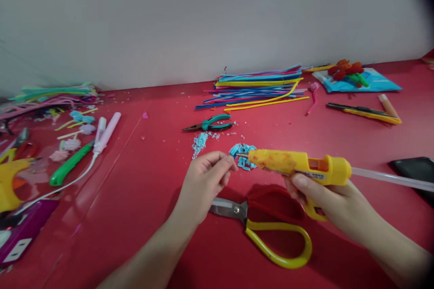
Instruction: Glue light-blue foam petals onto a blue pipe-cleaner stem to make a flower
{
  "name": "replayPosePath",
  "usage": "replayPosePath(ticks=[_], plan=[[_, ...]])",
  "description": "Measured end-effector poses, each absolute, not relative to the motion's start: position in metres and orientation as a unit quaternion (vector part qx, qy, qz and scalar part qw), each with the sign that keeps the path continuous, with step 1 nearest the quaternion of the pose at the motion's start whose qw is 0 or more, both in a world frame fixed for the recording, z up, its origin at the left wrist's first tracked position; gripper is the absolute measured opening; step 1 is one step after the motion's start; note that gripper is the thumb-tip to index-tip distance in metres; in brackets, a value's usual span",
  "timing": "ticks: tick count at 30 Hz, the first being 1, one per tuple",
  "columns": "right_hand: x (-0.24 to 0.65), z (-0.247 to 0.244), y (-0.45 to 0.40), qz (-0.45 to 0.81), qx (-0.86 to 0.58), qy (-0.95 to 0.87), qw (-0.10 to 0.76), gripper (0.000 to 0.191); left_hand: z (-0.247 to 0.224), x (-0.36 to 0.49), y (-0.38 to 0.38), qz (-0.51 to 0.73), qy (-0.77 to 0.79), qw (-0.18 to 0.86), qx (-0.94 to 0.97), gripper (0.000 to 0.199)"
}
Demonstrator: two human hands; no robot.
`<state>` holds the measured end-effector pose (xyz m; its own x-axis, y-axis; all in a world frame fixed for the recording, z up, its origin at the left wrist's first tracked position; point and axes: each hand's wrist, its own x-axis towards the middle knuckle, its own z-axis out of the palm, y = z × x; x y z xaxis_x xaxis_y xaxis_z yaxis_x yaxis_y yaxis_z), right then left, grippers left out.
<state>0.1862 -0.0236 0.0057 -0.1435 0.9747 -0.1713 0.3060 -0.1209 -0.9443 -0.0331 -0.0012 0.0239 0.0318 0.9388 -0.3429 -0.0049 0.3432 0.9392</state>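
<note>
My right hand (313, 194) is wrapped round the handle of a yellow glue gun (281, 161), whose metal nozzle points left. A clear glue stick (383, 177) sticks out of its back end. My left hand (208, 178) pinches a small blue piece (233, 156) between thumb and forefinger, right at the nozzle tip. Behind the nozzle, blue cut pieces (248, 162) lie in a small pile on the red table (135, 198). Large scissors (286, 262) with red and yellow handles rest below both hands, blades to the left.
Green-handled pliers (217, 123), blue fluff (199, 143) and a bundle of pipe cleaners (257, 83) lie beyond my hands. To the right are a cutter (366, 113) and a black phone (415, 171). Tools, a pink hot iron (107, 133) and a cable clutter the left.
</note>
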Motion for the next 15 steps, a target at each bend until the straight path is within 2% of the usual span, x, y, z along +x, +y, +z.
replayPosePath(ticks=[15], plan=[[0.1876, 0.0043, -0.0221, 0.495, -0.555, -0.582, 0.329, 0.039, 0.0236, -0.0333, -0.0015, 0.406, 0.557, 0.599, 0.409, 0.022]])
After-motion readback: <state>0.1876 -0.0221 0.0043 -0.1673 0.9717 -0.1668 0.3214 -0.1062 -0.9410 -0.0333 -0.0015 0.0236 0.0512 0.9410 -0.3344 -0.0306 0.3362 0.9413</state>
